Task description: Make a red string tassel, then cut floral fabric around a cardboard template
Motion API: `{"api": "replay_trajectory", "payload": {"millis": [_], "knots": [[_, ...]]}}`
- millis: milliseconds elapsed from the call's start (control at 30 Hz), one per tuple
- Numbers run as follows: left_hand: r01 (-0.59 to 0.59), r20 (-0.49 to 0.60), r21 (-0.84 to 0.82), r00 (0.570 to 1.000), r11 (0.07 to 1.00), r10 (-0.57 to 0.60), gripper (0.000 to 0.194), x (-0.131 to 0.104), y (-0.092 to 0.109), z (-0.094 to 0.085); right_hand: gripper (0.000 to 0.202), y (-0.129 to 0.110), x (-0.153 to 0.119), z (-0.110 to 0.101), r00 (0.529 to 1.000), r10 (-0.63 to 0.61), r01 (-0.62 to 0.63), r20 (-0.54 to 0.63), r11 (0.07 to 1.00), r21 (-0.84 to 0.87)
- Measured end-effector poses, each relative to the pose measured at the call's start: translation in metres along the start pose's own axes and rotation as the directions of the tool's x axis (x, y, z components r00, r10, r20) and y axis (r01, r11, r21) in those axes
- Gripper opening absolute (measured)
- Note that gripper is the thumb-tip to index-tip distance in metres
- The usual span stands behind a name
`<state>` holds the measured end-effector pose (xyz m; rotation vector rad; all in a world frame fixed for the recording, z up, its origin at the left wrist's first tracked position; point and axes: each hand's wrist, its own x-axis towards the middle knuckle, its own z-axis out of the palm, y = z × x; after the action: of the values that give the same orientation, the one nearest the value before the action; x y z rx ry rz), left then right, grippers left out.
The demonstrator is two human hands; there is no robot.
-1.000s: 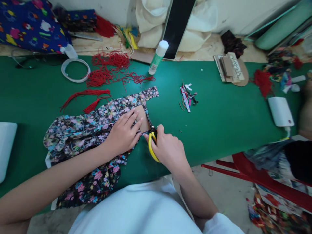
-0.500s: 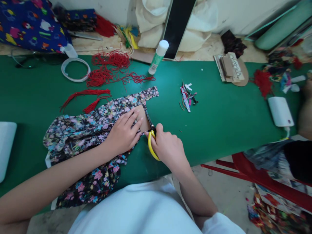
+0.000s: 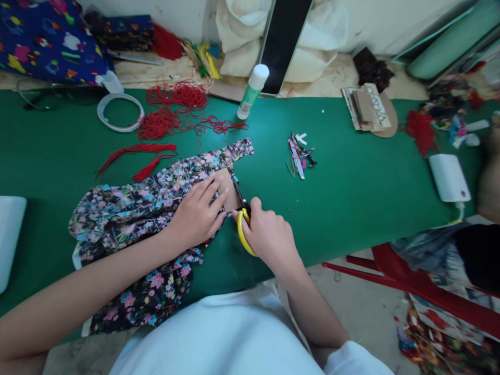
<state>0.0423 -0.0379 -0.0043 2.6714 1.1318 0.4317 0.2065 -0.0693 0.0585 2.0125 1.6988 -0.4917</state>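
Observation:
Black floral fabric [image 3: 117,208] lies bunched on the green table, its narrow end stretching up to the right. On it rests a small tan cardboard piece [image 3: 229,190]. My left hand [image 3: 199,208] lies flat with fingers stretched across the card and cloth, pressing them down. Yellow-handled scissors [image 3: 245,239] are gripped in my right hand [image 3: 269,232], fingers through the loops. Their dark blades run along the card's right edge at the fabric; how far the blades are apart is hard to make out.
Beyond the fabric are tangled red threads [image 3: 167,117], red tassels [image 3: 148,156], a roll of tape [image 3: 120,126] and a glue stick [image 3: 253,92]. Fabric scraps [image 3: 299,159] lie to the right, then cardboard pieces [image 3: 367,109] and a white device [image 3: 449,178]. A red chair [image 3: 410,276] stands at right, near another person's arm [image 3: 490,177].
Almost nothing differs. Both hands, the scissors and the card keep their places; the whole view has shifted very slightly.

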Motion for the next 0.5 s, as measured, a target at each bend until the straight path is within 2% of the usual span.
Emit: {"api": "replay_trajectory", "payload": {"millis": [233, 500], "knots": [[0.026, 0.015, -0.047, 1.000, 0.999, -0.025, 0.045, -0.0008, -0.0003, 0.0005, 0.039, -0.0024, 0.0031, -0.0043, 1.000, 0.008, -0.008, 0.017, 0.999, 0.035], [0.009, 0.011, -0.027, 1.000, 1.000, -0.008, 0.045, -0.0002, -0.0005, 0.0000, 0.037, -0.0034, 0.0035, -0.0042, 1.000, -0.003, 0.003, 0.011, 1.000, 0.017]]}}
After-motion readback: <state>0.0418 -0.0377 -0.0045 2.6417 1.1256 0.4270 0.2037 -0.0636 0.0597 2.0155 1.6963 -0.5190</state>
